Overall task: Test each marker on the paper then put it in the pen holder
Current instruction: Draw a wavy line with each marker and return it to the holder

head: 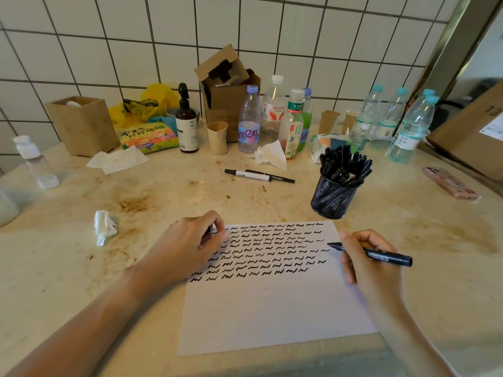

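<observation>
A white paper (272,308) lies in front of me, its upper half covered with rows of black squiggles. My right hand (364,262) grips a black marker (386,256), uncapped, with its tip just above the paper's right edge. My left hand (190,243) rests on the paper's upper left corner, fingers curled round a small dark thing that looks like the marker's cap (207,235). A black mesh pen holder (333,197) packed with several black markers stands beyond the paper's top right corner. Two more markers (258,175) lie on the table further back.
Behind stand several plastic bottles (249,123), paper cups (217,137), a cardboard box (228,88), a wooden box (81,123) and a snack bag. Crumpled tissue (104,227) lies left of the paper. A pink phone (449,183) lies at the right.
</observation>
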